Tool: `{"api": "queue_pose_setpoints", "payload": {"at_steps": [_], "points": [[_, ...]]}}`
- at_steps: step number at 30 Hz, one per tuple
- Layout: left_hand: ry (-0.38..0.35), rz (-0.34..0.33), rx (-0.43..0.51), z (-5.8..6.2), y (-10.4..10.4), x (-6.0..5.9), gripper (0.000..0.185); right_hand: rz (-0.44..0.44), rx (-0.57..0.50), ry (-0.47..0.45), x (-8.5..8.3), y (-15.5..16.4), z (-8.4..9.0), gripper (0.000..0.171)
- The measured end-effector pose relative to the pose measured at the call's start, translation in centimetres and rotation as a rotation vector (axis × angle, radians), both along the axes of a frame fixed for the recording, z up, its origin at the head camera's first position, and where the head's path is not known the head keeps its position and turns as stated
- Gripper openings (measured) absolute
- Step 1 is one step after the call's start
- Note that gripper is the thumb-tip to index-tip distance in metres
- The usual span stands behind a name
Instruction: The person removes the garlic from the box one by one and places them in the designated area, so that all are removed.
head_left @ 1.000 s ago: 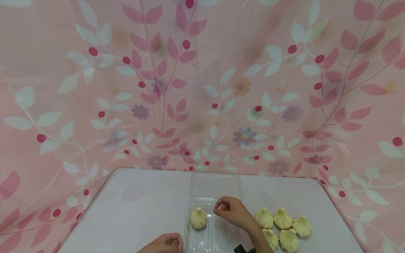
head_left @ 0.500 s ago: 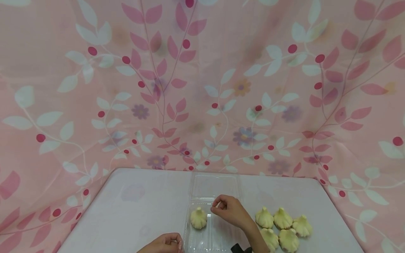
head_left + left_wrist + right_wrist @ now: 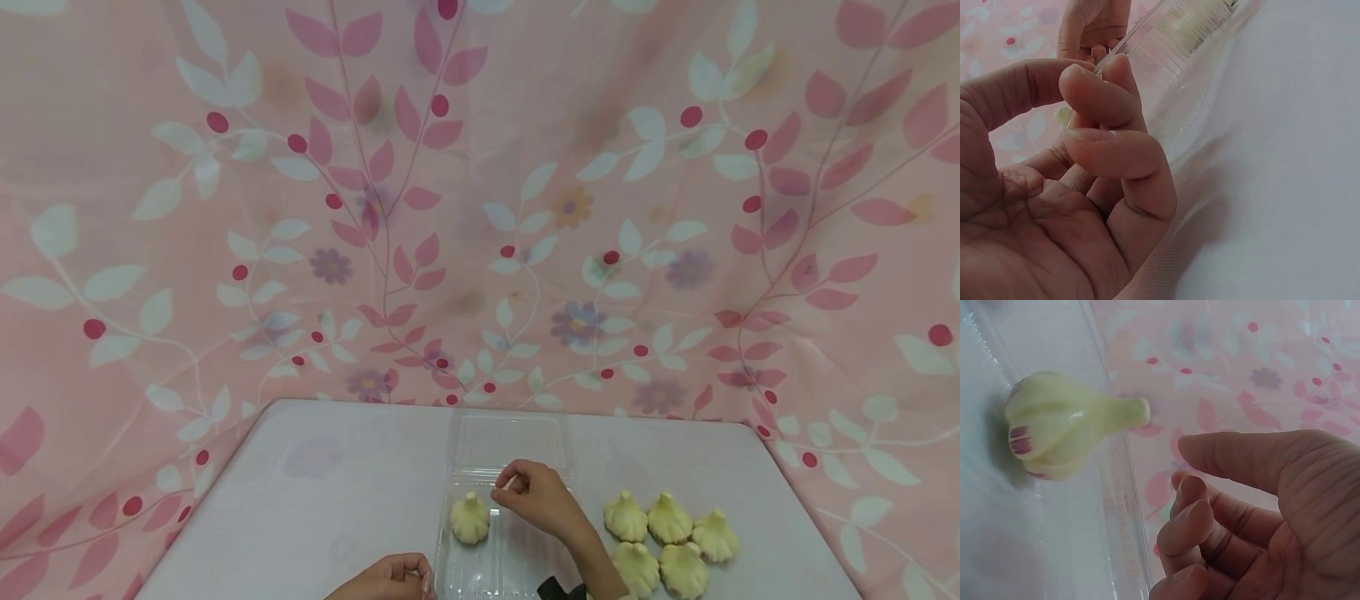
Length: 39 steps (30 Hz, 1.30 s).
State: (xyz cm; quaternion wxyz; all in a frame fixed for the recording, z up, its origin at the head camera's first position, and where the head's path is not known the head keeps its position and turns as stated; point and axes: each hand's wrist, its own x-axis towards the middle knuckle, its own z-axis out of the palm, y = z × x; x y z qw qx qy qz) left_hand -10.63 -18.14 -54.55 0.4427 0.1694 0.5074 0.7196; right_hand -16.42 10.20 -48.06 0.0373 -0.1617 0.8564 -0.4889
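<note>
A garlic bulb (image 3: 470,518), pale yellow-green with purple streaks low on its cloves, sits stem up in the left part of a clear plastic clamshell box (image 3: 498,575). My left hand (image 3: 390,577) is at the box's left side; the left wrist view shows its thumb and curled fingers (image 3: 1100,100) pinching the clear rim. Over the box, right of the bulb, hovers my right hand (image 3: 536,493). Its fingers are loosely bent and hold nothing. In the right wrist view the garlic's stem (image 3: 1129,414) points toward the thumb, with a gap between them.
Several more garlic bulbs (image 3: 669,518) stand in two rows on the white table (image 3: 360,467), right of the box. The box's lid (image 3: 512,442) lies folded back toward the far edge. A pink leaf-patterned curtain (image 3: 465,208) hangs behind the table.
My right hand has shifted slightly left and away from me, closer to the garlic bulb in the box. My left hand stays at the box's side.
</note>
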Motion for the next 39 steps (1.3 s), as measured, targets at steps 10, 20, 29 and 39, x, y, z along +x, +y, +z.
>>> {"api": "queue_pose_setpoints", "payload": {"at_steps": [10,20,29,39], "points": [[-0.006,-0.004,-0.007,0.0,0.0,0.0,0.005,-0.022,-0.008,-0.015,-0.2,-0.9,-0.1,0.018],[-0.022,-0.006,-0.002,-0.3,-0.1,0.0,0.006,-0.042,0.024,-0.055,-0.3,-2.0,-0.4,0.019],[-0.02,-0.006,0.011,0.1,-0.1,0.1,0.006,-0.05,0.033,-0.053,-0.1,-2.7,-0.4,0.021],[-0.016,-0.007,-0.023,0.1,-0.1,-0.1,0.004,-0.053,0.05,-0.085,-0.1,-3.4,-0.6,0.022]]}}
